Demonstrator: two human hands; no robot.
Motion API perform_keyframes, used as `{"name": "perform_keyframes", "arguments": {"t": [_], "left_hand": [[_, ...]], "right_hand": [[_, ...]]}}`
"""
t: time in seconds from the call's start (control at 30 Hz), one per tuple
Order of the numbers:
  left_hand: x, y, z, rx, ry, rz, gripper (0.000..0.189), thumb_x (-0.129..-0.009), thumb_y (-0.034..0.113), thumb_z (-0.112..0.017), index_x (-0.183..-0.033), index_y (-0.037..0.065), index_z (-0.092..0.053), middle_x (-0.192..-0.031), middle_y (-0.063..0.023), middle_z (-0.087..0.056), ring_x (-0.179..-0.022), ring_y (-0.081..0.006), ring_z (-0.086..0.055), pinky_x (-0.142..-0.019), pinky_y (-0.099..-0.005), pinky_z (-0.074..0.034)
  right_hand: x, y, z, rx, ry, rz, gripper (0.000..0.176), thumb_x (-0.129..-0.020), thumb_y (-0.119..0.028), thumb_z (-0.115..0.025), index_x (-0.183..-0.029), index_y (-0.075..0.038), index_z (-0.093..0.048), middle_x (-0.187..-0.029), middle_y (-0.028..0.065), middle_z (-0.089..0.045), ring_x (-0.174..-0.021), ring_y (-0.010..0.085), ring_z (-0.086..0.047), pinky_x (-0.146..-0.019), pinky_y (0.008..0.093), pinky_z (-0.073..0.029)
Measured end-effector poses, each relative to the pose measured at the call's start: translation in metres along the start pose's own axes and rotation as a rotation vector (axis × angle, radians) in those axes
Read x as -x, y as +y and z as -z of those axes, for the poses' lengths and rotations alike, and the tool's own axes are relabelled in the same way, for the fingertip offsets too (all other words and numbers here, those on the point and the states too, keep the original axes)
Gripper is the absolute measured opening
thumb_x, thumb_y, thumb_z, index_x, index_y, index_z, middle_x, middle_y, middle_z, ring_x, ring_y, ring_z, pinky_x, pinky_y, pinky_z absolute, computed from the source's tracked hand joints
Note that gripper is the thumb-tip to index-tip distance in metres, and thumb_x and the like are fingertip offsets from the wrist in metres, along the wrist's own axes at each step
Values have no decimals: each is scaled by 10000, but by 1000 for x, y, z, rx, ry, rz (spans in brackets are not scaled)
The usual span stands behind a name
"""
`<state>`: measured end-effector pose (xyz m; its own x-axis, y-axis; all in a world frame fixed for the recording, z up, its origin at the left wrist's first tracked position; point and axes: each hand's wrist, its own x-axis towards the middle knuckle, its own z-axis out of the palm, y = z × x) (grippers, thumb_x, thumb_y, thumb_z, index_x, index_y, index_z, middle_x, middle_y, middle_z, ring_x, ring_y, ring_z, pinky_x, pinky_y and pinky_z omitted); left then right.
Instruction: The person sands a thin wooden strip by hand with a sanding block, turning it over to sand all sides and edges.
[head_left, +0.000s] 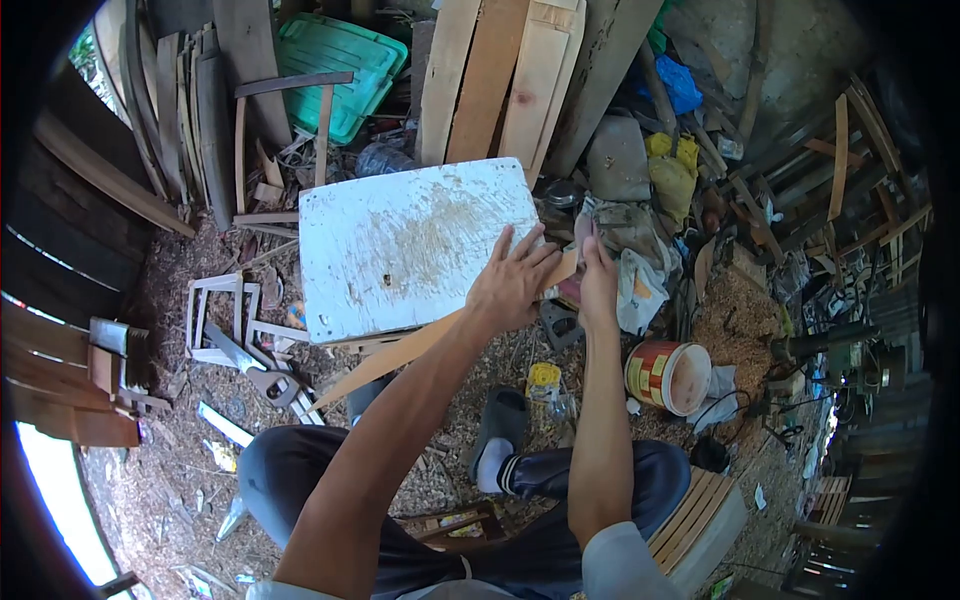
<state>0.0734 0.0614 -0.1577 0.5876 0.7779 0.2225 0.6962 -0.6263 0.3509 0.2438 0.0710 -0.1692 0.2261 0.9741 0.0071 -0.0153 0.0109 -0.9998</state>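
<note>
A long, thin wooden strip [390, 362] slants up to the right along the near edge of a worn white board [420, 235]. My left hand [510, 283] lies over the strip, palm on it and fingers spread onto the board's right corner, holding it down. Past those fingers the strip's far end [566, 268] sticks out. There my right hand [598, 282] is closed round a narrow tool [584, 222] with a greyish upper end. Its lower part is mostly hidden by the hand, and I cannot make out its kind.
A handsaw [262, 378] and a small wooden frame [215, 310] lie on the shaving-covered floor at left. Right of my legs sits a red-and-yellow bucket [668, 377]. Planks [485, 80] and a green plastic lid [338, 75] lean behind the board. A slatted wooden piece [700, 520] is beside my knee.
</note>
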Motion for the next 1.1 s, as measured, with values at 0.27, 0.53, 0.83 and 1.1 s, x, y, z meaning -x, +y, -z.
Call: {"name": "perform_keyframes", "arguments": {"t": [0.27,0.53,0.83,1.1], "left_hand": [[-2,0,7,-26,-50,-1,833,-710,251,-788,-1442,74,-432,-1477,-68,-443,-1490,-272,-230,-1230,-529,-128],[0,2,6,-35,-22,7,825,-701,241,-785,-1436,83,-446,-1479,-54,-442,-1488,-268,-238,-1229,-528,-141],[-1,0,-3,-24,-18,10,830,-691,252,-794,-1433,93,-458,-1491,-39,-433,-1494,-256,-222,-1235,-520,-133],[-1,-1,4,-23,-59,-5,837,-690,254,-792,-1435,81,-451,-1489,-48,-433,-1490,-271,-227,-1234,-529,-126]], "right_hand": [[28,12,-6,-111,157,-7,536,-1057,-295,-462,-1486,19,-391,-1438,116,-521,-1292,192,-483,-1066,283,-341],[49,32,18,87,78,109,542,-1036,-358,-504,-1488,-71,-424,-1341,85,-559,-1116,167,-594,-903,325,-503],[9,8,2,-228,34,-164,541,-1051,-327,-472,-1485,-12,-411,-1484,94,-467,-1316,196,-465,-1066,340,-375],[28,13,-2,-204,110,-155,558,-1048,-347,-474,-1510,-46,-384,-1490,87,-457,-1294,183,-477,-1053,344,-383]]}}
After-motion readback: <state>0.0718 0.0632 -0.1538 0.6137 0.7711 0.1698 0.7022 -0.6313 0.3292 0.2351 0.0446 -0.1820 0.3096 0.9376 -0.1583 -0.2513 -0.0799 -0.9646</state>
